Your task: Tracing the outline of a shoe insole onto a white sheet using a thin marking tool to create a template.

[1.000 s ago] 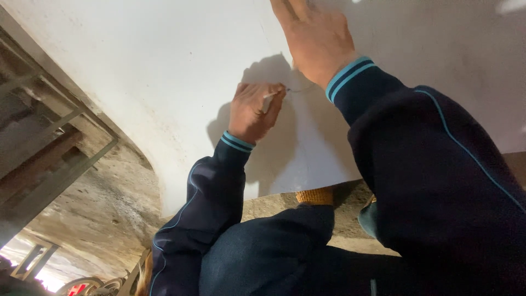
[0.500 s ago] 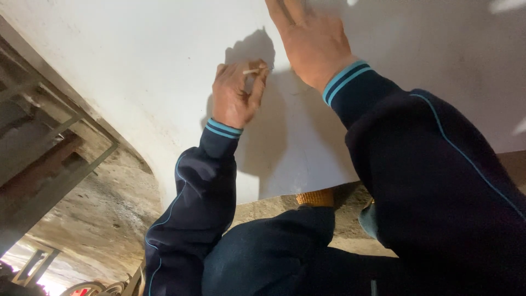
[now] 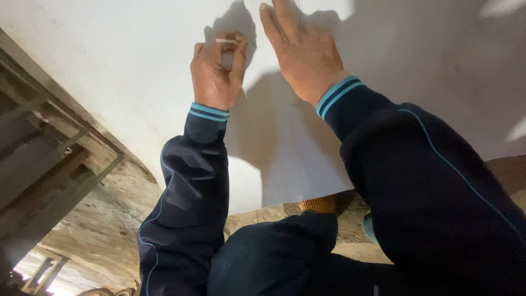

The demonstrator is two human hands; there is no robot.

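A large white board (image 3: 109, 66) fills the upper part of the view. My right hand (image 3: 301, 52) lies flat on it, fingers spread and pointing up. To its left, my left hand (image 3: 216, 71) is curled around a thin pale pencil-like stick (image 3: 226, 41), pinched between thumb and fingertips close to the board's surface. Whether the tip touches the board I cannot tell. Both arms wear dark sleeves with light blue cuffs. The hands cast shadows on the board.
A rusty metal frame (image 3: 49, 159) stands at the left beside the board's edge. Rough concrete floor (image 3: 104, 230) shows below it. A small orange object (image 3: 319, 204) sits under the board's lower edge, above my dark-clothed knee (image 3: 274, 252).
My left hand has moved up the board with the stick, from beside the right wrist to beside the right fingers. The right hand has stayed pressed flat.
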